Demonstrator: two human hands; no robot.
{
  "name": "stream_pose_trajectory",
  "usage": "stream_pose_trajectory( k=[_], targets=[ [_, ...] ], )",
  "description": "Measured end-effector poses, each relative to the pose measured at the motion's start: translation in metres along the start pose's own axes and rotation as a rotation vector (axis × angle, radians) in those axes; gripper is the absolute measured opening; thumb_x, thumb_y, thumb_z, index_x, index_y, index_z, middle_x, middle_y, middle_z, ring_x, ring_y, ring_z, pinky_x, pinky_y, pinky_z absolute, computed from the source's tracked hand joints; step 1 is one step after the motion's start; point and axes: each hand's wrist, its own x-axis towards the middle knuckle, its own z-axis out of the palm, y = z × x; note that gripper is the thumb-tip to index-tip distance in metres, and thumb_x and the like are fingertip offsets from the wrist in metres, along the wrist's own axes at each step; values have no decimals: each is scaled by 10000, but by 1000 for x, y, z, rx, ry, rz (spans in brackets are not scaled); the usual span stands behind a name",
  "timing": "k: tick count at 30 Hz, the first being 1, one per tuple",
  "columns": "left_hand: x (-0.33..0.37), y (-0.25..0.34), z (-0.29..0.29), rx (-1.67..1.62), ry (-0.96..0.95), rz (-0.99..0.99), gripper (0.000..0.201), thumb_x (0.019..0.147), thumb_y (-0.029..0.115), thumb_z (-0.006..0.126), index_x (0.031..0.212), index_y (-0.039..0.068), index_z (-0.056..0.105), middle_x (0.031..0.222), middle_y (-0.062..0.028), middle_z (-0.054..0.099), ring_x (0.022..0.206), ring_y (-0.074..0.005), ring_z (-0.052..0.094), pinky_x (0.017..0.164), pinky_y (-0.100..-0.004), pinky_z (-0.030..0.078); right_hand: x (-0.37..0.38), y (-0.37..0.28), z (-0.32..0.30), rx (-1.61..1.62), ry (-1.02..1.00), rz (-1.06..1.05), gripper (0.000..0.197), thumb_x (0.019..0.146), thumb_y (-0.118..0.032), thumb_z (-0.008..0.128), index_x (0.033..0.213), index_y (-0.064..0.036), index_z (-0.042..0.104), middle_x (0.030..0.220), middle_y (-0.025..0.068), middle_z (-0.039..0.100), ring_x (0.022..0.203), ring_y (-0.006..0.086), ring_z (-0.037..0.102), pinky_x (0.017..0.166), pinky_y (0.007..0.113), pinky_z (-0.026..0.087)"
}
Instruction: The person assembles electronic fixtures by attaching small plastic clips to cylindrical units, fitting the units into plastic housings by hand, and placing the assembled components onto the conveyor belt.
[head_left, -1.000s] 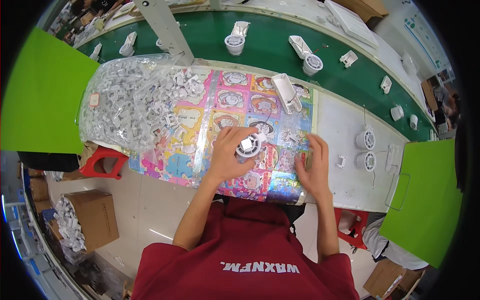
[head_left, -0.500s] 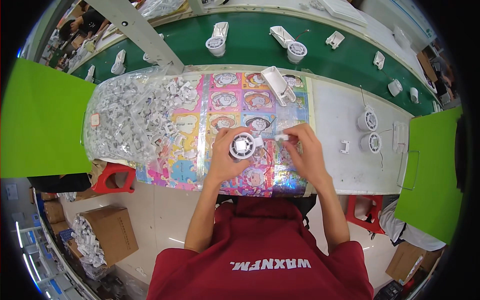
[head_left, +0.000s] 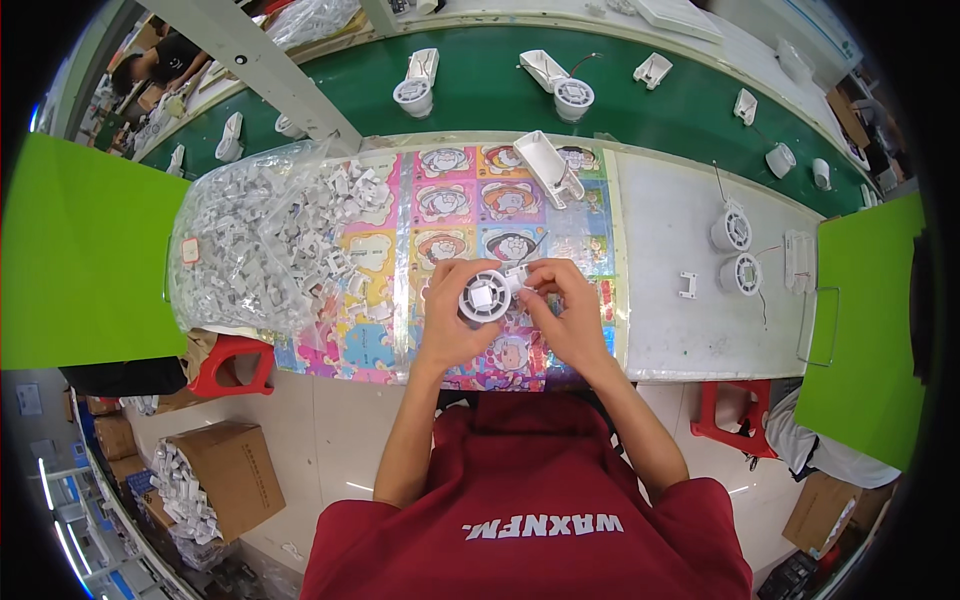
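My left hand [head_left: 446, 312] is wrapped round a white round lamp-head-like part [head_left: 472, 311], its slotted face turned up with a pale square in the middle. At that part's right side sits a small white plastic bracket [head_left: 516, 279]. My right hand [head_left: 566, 312] pinches at this bracket with thumb and forefinger; the fingertips hide what exactly they hold. Beyond my hands, a long white open housing [head_left: 547, 165] lies on the colourful cartoon-printed sheet [head_left: 443, 200].
A clear bag of small white brackets [head_left: 235, 235] spills out at the left. Two round white parts [head_left: 740, 272] with wires and a loose bracket [head_left: 688, 285] lie on the right. Behind runs a green conveyor belt [head_left: 480, 90] carrying white parts. Green panels [head_left: 865, 340] flank the bench.
My right hand has moved left with a small white piece, up to the round part in my left hand. The parts on the green belt have shifted left.
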Motion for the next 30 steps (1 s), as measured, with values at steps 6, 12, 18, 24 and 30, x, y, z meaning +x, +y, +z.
stream_pose_trajectory(
  k=[6, 12, 18, 24, 30],
  targets=[
    [-15, 12, 6, -18, 2, 72, 591, 676, -5, 796, 1231, 39, 598, 1379, -177, 617, 1260, -356, 567, 1061, -442, 462, -4, 0, 1, 363, -45, 250, 309, 951, 3, 682, 1231, 27, 553, 1123, 99, 660, 1006, 138, 651, 866, 300, 541],
    [-23, 14, 0, -532, -78, -272, 408, 909, 53, 735, 1287, -5, 591, 1361, -162, 615, 1228, -232, 604, 1076, -382, 460, -23, -26, -4, 190, -134, 149, 417, 939, 26, 674, 1347, 9, 585, 1121, 97, 669, 1070, 159, 660, 937, 313, 545],
    [-25, 11, 16, -439, 12, -136, 167, 944, 43, 692, 1095, -29, 692, 1148, -132, 700, 1093, -218, 654, 986, -348, 486, -25, -27, -7, 178, -116, 123, 355, 927, -17, 707, 1276, 1, 639, 1116, 136, 689, 1025, 223, 698, 899, 341, 573],
    [-53, 11, 9, -534, 27, -102, 146, 937, 75, 716, 1036, -31, 701, 1086, -141, 702, 998, -200, 649, 892, -325, 495, -50, -40, -2, 71, -145, 62, 310, 903, -18, 732, 1204, -3, 659, 1046, 117, 678, 869, 196, 671, 753, 307, 542],
    [-70, 20, 1, -775, -46, -241, 181, 945, 123, 732, 1009, -45, 711, 1062, -149, 697, 962, -190, 635, 858, -322, 490, -67, -45, 0, 113, -153, -11, 301, 891, -40, 768, 1174, -21, 666, 975, 100, 644, 768, 173, 630, 662, 286, 511]
  ],
)
